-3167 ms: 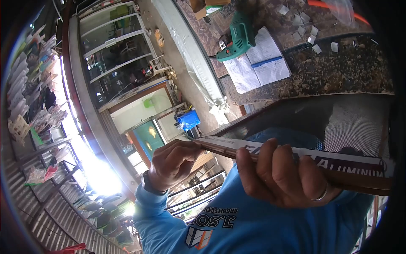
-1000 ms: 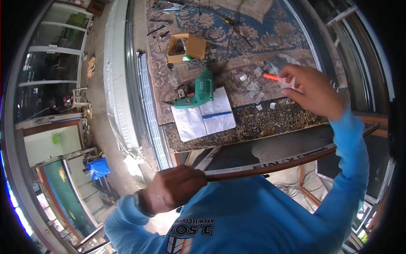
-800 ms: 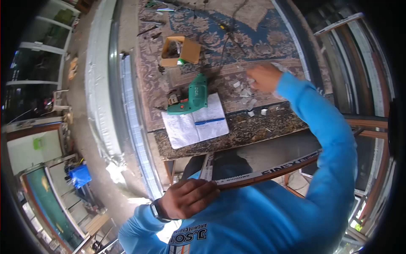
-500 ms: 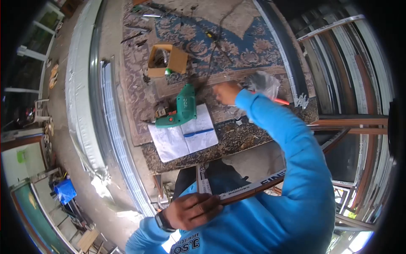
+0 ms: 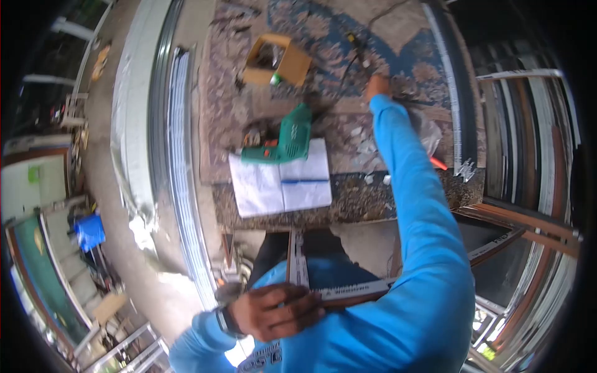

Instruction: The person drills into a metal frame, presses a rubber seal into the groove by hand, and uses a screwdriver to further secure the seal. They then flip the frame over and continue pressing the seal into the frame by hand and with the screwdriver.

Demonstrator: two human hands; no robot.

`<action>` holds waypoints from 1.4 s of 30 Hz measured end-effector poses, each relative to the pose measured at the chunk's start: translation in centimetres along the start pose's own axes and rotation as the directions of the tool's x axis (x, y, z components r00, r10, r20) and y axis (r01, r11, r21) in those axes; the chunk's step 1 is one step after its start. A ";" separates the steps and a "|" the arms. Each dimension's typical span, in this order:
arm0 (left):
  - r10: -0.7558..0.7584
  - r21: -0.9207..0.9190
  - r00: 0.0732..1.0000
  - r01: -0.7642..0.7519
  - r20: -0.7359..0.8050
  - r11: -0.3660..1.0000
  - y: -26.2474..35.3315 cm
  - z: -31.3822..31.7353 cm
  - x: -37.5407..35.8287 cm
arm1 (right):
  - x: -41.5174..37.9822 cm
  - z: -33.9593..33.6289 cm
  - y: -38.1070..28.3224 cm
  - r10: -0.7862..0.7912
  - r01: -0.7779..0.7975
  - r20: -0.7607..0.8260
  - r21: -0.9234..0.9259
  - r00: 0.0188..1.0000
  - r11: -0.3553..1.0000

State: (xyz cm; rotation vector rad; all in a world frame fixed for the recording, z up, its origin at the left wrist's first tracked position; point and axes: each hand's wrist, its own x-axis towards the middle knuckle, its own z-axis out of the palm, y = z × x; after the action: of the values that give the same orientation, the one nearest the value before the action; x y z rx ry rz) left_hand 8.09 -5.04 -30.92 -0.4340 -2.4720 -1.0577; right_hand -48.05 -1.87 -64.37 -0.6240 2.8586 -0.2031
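Note:
My left hand (image 5: 273, 311) grips the corner of a brown aluminium frame (image 5: 348, 291) with white label tape, held against my blue shirt. My right arm stretches far out over the carpet-covered table (image 5: 348, 202). My right hand (image 5: 377, 83) rests on the carpet beside a thin dark cable (image 5: 357, 50). It is small and seen from behind, so whether it holds anything cannot be told. A green electric drill (image 5: 285, 140) lies on an open notebook (image 5: 273, 185) with a blue pen (image 5: 305, 181).
An open cardboard box (image 5: 277, 59) sits at the far side of the table. Small metal pieces (image 5: 364, 144), a plastic bag (image 5: 430, 133) and an orange-handled tool (image 5: 438, 163) lie near my right arm. Aluminium profiles (image 5: 457, 93) line the right; wrapped long profiles (image 5: 134, 124) lie left.
My right hand has left the frame and reached across the table, past the metal pieces, to the far carpet. The view has tilted down. My left hand keeps its hold on the frame.

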 end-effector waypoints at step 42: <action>-0.145 0.247 0.989 0.134 0.025 0.960 5.5 -0.7 2.5 | -22.7 -29.3 16.3 -0.075 -0.362 0.568 0.615 0.819 0.701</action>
State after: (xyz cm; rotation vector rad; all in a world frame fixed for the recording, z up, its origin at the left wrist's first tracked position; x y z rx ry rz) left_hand 8.50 -1.61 -25.90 -0.2100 -2.6608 -0.7854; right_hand -41.04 25.07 -34.95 -0.2127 1.9966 -0.8800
